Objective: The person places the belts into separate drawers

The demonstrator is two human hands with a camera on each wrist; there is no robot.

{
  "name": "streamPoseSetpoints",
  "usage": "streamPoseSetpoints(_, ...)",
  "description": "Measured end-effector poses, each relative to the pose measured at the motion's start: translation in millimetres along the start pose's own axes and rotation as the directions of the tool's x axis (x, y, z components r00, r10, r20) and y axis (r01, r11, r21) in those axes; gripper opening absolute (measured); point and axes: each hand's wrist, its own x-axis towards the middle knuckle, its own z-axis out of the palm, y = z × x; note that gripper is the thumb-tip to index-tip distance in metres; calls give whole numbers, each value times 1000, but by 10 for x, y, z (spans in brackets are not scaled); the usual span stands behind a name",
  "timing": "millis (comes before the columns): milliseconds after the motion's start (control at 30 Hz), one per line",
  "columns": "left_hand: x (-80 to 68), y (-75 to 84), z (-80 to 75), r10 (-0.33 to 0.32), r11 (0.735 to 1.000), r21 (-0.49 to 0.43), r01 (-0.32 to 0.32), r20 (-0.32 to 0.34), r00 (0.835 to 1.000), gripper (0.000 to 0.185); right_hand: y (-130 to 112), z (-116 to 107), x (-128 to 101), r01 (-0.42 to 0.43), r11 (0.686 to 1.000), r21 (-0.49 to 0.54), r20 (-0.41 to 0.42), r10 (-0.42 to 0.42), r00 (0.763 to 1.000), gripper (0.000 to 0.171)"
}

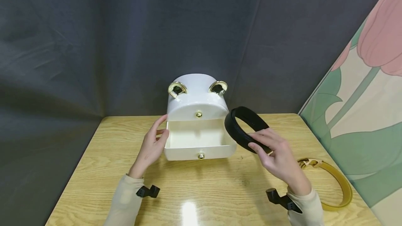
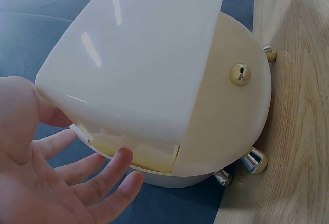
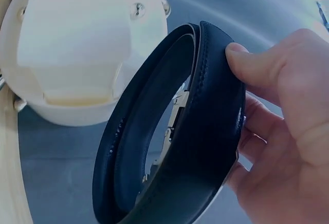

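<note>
A glossy white drawer box (image 1: 197, 95) with two gold-rimmed, ear-like loops stands at the back of the table. Its lower drawer (image 1: 201, 153) is pulled out, and a bare, pale inside shows. At the drawer's left side is my left hand (image 1: 154, 145), with the thumb at the drawer wall and the other fingers loosely spread near the box, as the left wrist view shows. My right hand (image 1: 277, 152) pinches a coiled black belt (image 1: 236, 131) between thumb and fingers, held up just right of the drawer. A metal buckle (image 3: 172, 124) shows inside the coil.
A yellow-tan belt (image 1: 343, 184) with a gold buckle lies looped on the wooden table (image 1: 125, 138) at the right, beside the right forearm. Behind the table hangs a dark grey curtain (image 1: 176, 27); a flower-patterned cloth (image 1: 361, 121) borders the right side.
</note>
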Motion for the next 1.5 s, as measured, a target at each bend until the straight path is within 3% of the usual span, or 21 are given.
streamPoseSetpoints(367, -5, -3, 7, -12, 1000, -1, 12, -5, 1000, 55, -196, 31, 6, -25, 1000, 19, 107, 23, 994, 27)
streamPoseSetpoints(567, -7, 1, 13, -17, 1000, -8, 17, -3, 1000, 55, -289, 103, 21, 51, 997, 57, 104, -56, 993, 28)
streamPoseSetpoints(800, 3, -14, 20, -24, 1000, -3, 24, -8, 1000, 55, -389, 186, 49, 162, 980, 113, 95, -173, 980, 18)
streamPoseSetpoints(1067, 5, -33, 22, -29, 1000, -5, 29, -4, 1000, 54, -458, 257, 66, 211, 972, 103, 102, -221, 970, 28)
streamPoseSetpoints(1233, 7, -24, 9, -31, 1000, -2, 31, -2, 1000, 54, -516, 328, 100, 197, 975, 100, 135, -210, 968, 34)
streamPoseSetpoints(1500, -5, -17, 25, -7, 1000, 4, 7, -12, 1000, 54, -567, 444, 266, 249, 965, 86, 175, -261, 949, 17)
